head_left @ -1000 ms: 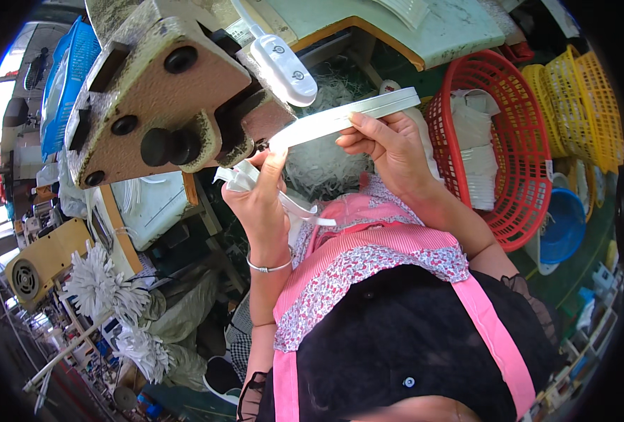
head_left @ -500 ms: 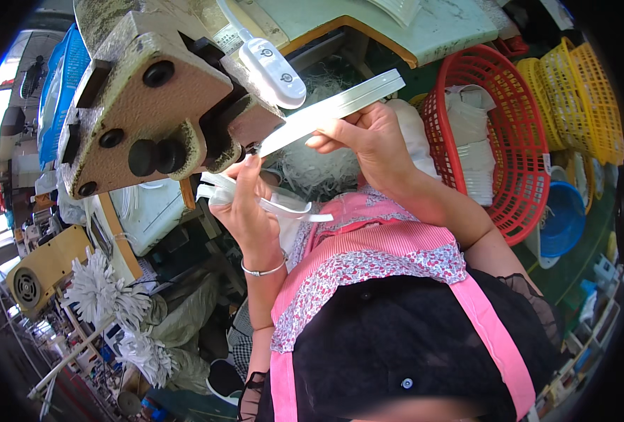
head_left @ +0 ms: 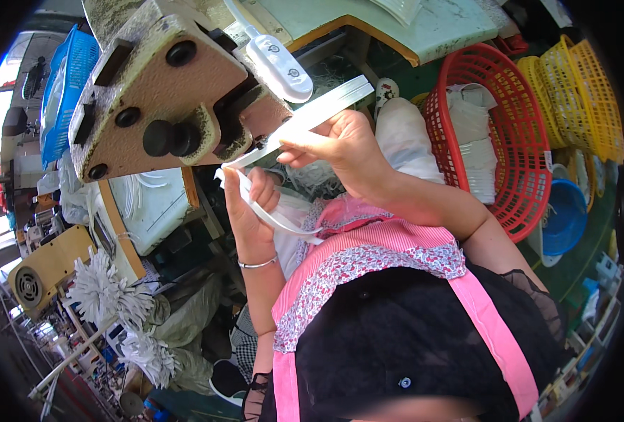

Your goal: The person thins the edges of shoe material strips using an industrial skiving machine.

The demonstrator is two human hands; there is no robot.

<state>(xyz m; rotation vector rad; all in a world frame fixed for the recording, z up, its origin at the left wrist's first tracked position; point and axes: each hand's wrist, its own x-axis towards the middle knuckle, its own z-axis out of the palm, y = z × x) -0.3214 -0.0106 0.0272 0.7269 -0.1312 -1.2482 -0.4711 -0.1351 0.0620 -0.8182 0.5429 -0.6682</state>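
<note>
While your right hand (head_left: pixel 343 144) pinches the white strip (head_left: pixel 319 112) beside the sewing machine (head_left: pixel 171 91), your left hand (head_left: pixel 248 207) curls its fingers around the strip's lower loop.

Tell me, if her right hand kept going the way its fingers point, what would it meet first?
Probably the sewing machine head: the right hand pinches the white strip and points left toward it, though depth is unclear.

- Upper centre of my view: pale green sewing table (head_left: pixel 438 28), its top worn, carrying the sewing machine (head_left: pixel 164 91).
- Right of frame: green floor (head_left: pixel 579 271), bearing a red basket (head_left: pixel 516 133), yellow baskets (head_left: pixel 579 91) and a blue bowl (head_left: pixel 565 214).
</note>
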